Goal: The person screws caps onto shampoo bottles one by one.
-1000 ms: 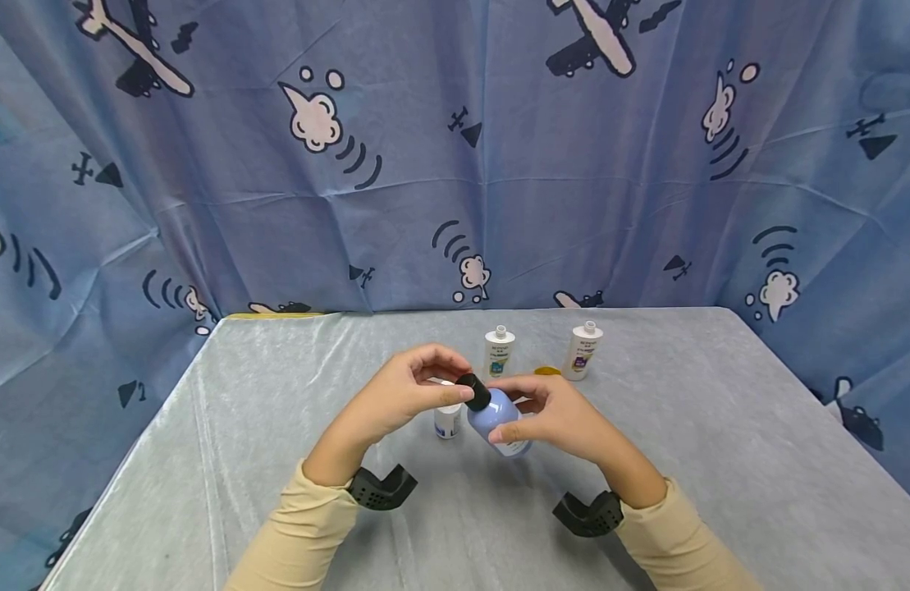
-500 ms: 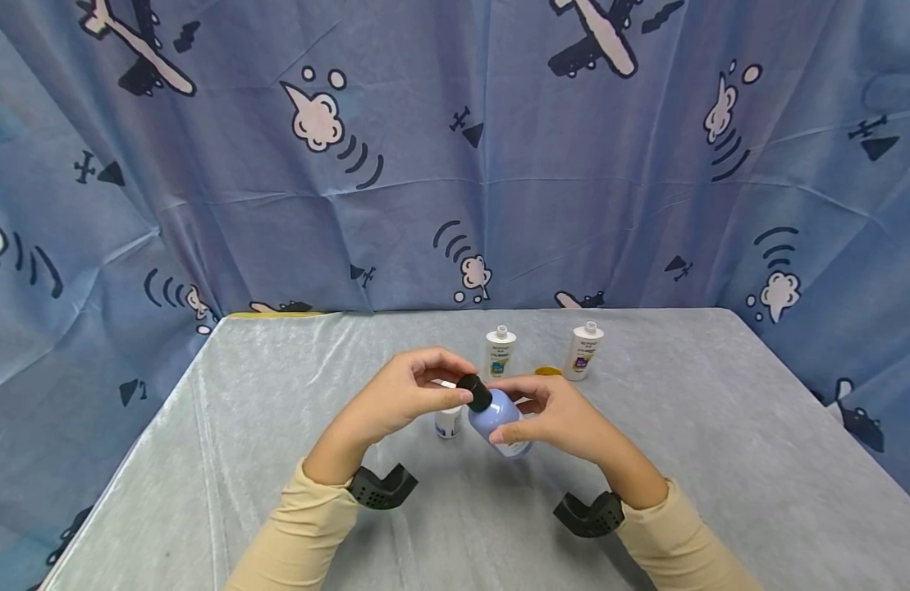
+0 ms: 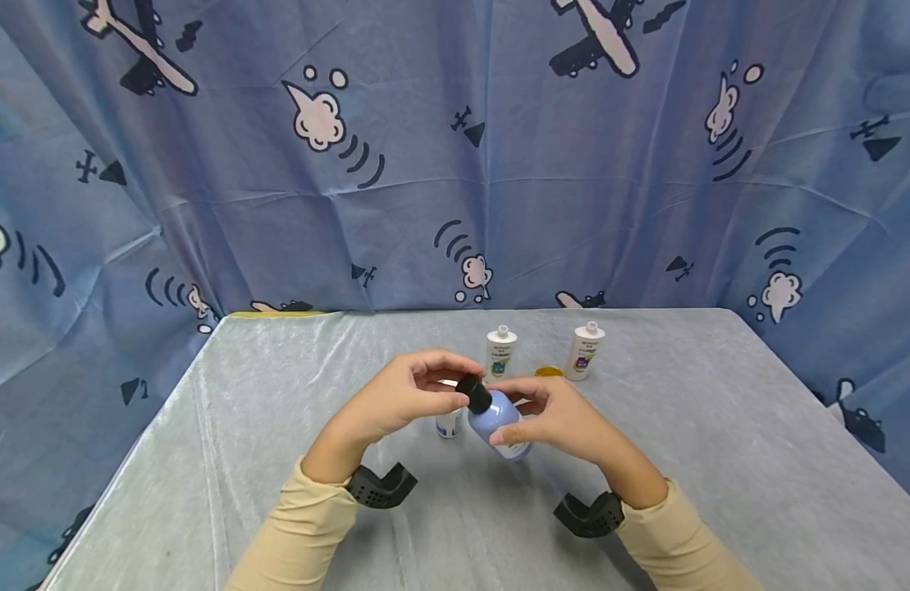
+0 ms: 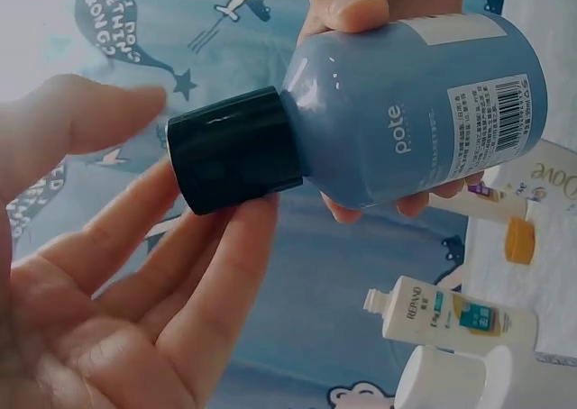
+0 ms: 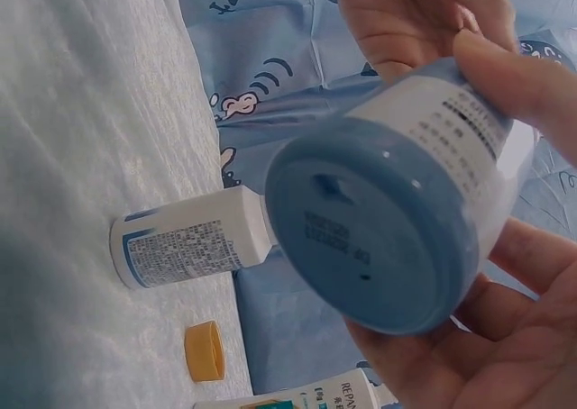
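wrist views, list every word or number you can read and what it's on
"pote": blue bottle
"REPAND": teal-labelled bottle
"Dove": white item partly behind the blue bottle
"LOVE": curtain; its nearby words are unclear
Too small or blurred: all other print, including the blue bottle's base and the blue-edged bottle

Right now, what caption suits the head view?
Right hand grips a blue bottle, left hand touches its black cap.

The table [image 3: 720, 443] is pale grey, slightly wrinkled. Behind it hangs a blue curtain [image 3: 425, 123], printed with planes and clouds. A yellow strip [image 3: 277, 313] shows at the table's far left edge.
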`<state>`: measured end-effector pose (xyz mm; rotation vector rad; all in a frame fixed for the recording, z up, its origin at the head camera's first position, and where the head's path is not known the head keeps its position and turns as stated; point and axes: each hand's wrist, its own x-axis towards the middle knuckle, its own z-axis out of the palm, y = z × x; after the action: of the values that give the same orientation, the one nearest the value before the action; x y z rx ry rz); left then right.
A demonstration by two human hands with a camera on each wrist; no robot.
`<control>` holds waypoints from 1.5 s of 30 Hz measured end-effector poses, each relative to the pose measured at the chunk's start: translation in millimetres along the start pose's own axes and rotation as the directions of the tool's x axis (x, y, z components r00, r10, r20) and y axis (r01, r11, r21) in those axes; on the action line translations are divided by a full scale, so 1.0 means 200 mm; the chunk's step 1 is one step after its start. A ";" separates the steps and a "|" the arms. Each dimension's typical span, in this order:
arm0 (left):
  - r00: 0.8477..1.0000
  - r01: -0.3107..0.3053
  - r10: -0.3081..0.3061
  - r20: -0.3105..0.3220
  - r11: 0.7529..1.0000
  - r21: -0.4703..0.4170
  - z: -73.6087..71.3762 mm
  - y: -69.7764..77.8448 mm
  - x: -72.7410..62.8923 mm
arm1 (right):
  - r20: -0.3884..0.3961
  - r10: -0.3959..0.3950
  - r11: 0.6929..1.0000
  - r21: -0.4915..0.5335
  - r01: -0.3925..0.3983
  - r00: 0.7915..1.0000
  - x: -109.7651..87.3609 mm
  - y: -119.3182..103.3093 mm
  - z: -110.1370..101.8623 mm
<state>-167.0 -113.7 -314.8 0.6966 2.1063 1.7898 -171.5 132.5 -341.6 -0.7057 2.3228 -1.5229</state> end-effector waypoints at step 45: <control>0.998 0.032 -0.030 -0.048 0.999 0.039 0.00 0.00 0.00 | -0.006 0.020 1.000 -0.022 -0.020 1.000 0.00 0.00 0.00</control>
<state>-167.3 -114.4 -314.2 0.6344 2.1769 1.7693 -171.4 132.0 -341.6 -0.6822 2.3473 -1.4949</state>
